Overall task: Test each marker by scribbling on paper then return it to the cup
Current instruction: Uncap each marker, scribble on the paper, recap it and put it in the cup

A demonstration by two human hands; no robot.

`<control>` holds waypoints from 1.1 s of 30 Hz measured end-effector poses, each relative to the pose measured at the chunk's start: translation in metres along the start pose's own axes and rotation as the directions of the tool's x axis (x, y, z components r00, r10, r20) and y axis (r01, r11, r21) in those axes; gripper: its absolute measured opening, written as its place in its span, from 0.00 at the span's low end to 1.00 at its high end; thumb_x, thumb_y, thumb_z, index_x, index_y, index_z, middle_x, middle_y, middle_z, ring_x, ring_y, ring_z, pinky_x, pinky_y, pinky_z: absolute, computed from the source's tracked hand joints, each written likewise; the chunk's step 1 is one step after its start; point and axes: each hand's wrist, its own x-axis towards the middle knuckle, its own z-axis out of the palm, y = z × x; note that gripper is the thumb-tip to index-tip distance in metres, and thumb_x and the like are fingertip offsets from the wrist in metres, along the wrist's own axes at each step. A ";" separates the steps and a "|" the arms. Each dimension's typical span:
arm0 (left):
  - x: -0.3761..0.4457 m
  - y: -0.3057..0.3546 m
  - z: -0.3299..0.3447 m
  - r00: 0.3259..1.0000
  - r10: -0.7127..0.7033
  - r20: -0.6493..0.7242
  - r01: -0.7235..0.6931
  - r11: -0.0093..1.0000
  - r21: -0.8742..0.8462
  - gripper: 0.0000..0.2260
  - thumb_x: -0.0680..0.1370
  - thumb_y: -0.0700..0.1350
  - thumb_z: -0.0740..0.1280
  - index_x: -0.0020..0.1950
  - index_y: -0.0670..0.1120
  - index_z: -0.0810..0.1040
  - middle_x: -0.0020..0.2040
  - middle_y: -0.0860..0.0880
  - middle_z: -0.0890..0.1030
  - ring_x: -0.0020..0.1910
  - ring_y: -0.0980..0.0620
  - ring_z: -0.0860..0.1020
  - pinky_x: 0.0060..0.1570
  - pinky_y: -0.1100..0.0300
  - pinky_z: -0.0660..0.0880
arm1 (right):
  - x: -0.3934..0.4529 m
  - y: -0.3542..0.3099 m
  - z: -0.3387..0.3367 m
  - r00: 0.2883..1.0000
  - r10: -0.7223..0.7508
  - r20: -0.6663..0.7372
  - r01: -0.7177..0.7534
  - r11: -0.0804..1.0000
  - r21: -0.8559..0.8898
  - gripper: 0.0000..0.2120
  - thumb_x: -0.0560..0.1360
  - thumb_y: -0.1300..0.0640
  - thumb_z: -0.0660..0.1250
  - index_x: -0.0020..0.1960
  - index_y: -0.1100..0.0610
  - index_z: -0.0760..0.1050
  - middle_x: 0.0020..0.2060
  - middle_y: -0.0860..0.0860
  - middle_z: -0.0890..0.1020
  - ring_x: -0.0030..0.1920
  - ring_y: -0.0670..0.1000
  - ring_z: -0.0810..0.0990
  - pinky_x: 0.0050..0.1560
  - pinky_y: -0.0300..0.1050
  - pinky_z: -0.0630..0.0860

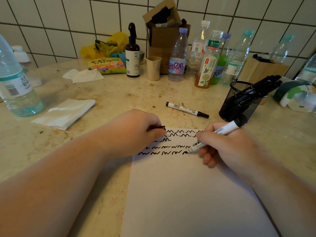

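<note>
A white sheet of paper [188, 194] lies on the counter with several rows of black scribbles across its top. My right hand [225, 146] grips a white marker with a black end [217, 135], its tip touching the paper at the end of the lowest scribble row. My left hand [136, 132] rests on the paper's top left corner and holds a black marker cap [161, 127] in its curled fingers. A capped marker [187, 109] lies on the counter above the paper. The black mesh cup [239, 101] at the right holds several black markers.
Plastic bottles [206, 65] line the tiled back wall beside a cardboard box [162, 40], a beige cup [153, 68] and a dark spray bottle [132, 55]. A large water bottle [15, 82] stands far left. Folded tissues [65, 113] lie left of my arm.
</note>
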 end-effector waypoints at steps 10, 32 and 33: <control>-0.001 0.001 -0.001 1.000 0.001 -0.002 -0.001 1.000 0.000 0.09 0.79 0.58 0.62 0.50 0.57 0.80 0.40 0.57 0.81 0.38 0.60 0.78 0.39 0.61 0.76 | 0.004 0.002 -0.007 0.994 0.017 -0.111 -0.012 0.999 0.047 0.13 0.74 0.61 0.69 0.31 0.57 0.77 0.26 0.58 0.80 0.24 0.54 0.76 0.27 0.45 0.72; -0.003 0.006 -0.002 0.996 0.091 -0.011 -0.092 0.994 -0.051 0.09 0.78 0.57 0.65 0.56 0.61 0.80 0.43 0.60 0.80 0.41 0.61 0.77 0.39 0.66 0.74 | 0.002 -0.005 -0.009 0.989 -0.116 0.090 0.069 0.909 0.411 0.14 0.67 0.54 0.68 0.47 0.64 0.80 0.36 0.64 0.85 0.32 0.56 0.81 0.33 0.45 0.77; -0.004 0.007 -0.002 0.995 0.094 -0.017 -0.094 0.994 -0.052 0.09 0.78 0.57 0.65 0.56 0.61 0.80 0.43 0.61 0.80 0.41 0.62 0.76 0.39 0.68 0.72 | 0.002 -0.005 -0.009 0.988 -0.119 0.098 0.068 0.909 0.412 0.15 0.67 0.55 0.68 0.48 0.64 0.80 0.37 0.64 0.85 0.32 0.56 0.82 0.33 0.44 0.77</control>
